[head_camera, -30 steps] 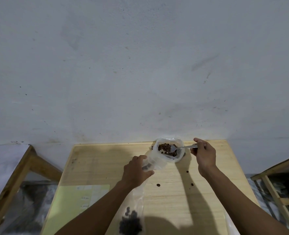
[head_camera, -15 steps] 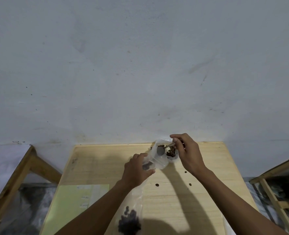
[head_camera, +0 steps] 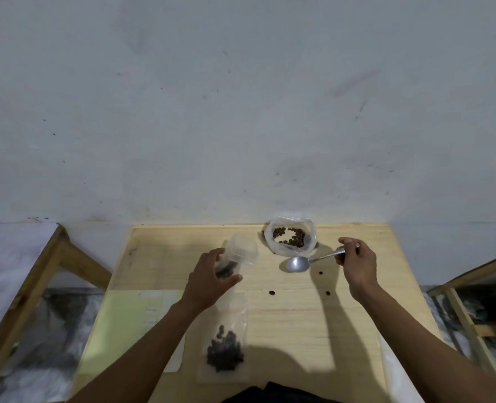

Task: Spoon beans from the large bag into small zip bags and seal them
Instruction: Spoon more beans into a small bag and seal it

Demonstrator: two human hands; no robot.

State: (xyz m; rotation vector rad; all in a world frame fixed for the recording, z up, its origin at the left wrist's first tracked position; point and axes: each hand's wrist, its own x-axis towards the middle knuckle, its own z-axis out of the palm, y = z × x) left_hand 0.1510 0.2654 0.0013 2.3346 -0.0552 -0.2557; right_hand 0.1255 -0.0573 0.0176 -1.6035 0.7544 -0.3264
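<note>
The right hand (head_camera: pixel 357 264) has drawn the spoon (head_camera: pixel 299 263) out of the large bag (head_camera: pixel 291 239) at the desk's far edge; its empty bowl now lies low over the desk, just in front of that bag. The left hand (head_camera: pixel 211 279) has pulled the small zip bag (head_camera: pixel 239 253) away from the large bag's mouth, toward the desk's left edge, so the two bags now stand apart.

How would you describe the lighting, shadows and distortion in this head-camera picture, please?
Head view: dim overall, the wall grey and evenly lit; light from behind the person casts hard arm shadows across the table toward the big bag; the spoon shows a mild sheen, no strong glare; wide-angle bending curves the table edges; both hands look sharp, the left hand and right hand.
</note>
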